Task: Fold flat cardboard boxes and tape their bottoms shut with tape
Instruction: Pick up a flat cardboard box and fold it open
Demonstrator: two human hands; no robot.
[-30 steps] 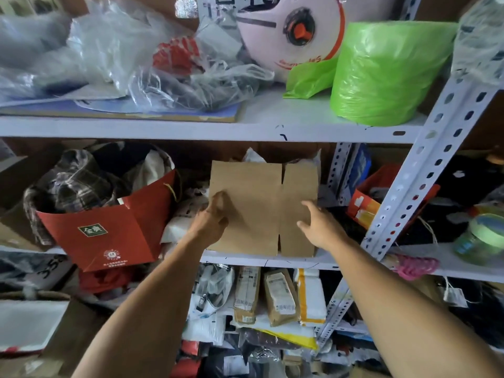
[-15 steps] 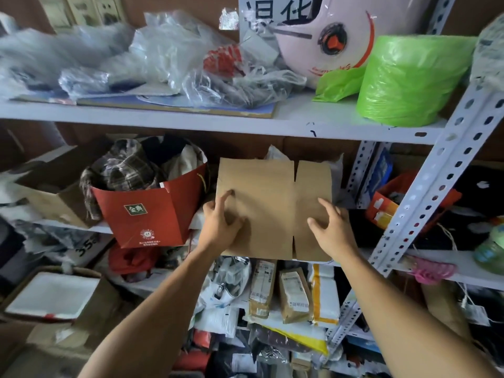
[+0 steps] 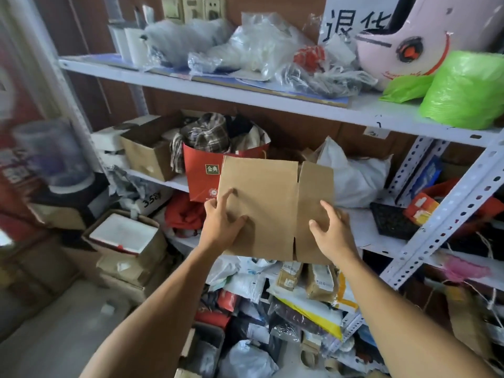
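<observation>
We hold a flat cardboard box (image 3: 270, 203) before the shelf (image 3: 245, 98).
Left hand (image 3: 222, 223) and right hand (image 3: 331, 231) pinch its lower side edges.

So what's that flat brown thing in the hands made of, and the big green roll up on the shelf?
The flat box looks like plain brown cardboard: matte, stiff, with cut slots between its flaps. The left hand and right hand grip it. The green roll seems to be thin plastic, probably film or bags: it is shiny, crinkled and slightly see-through.
</observation>
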